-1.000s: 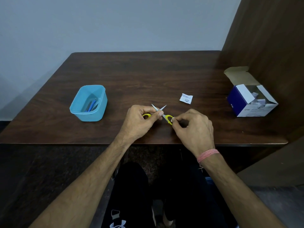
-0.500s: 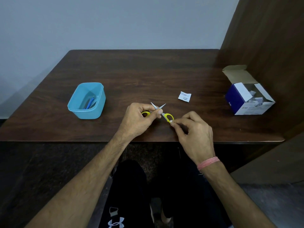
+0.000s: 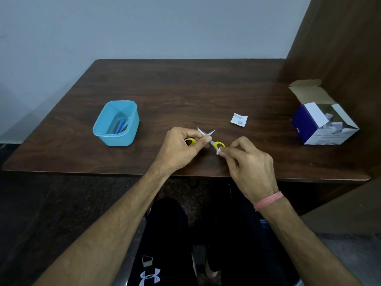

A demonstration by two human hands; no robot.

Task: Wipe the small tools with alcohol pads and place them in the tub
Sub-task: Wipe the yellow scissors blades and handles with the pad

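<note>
My left hand point(image 3: 181, 148) fingers grip scissors point(image 3: 208, 139), blades splayed, points away from me. Right hand point(image 3: 247, 162) fingers pinch pad point(image 3: 218, 150) on yellow handle loop. Risks: blade nicks left fingertip; scissors slip, drop onto worktop point(image 3: 185, 89). Tub point(image 3: 116, 123) well left of fingers.

- Your left hand point(image 3: 181, 147) is gripping open yellow-handled scissors point(image 3: 210, 139).
- Your right hand point(image 3: 250, 164) is pinching a white pad point(image 3: 218, 150) against one handle loop.
- The blue tub point(image 3: 116, 122) is sitting well left.
</note>
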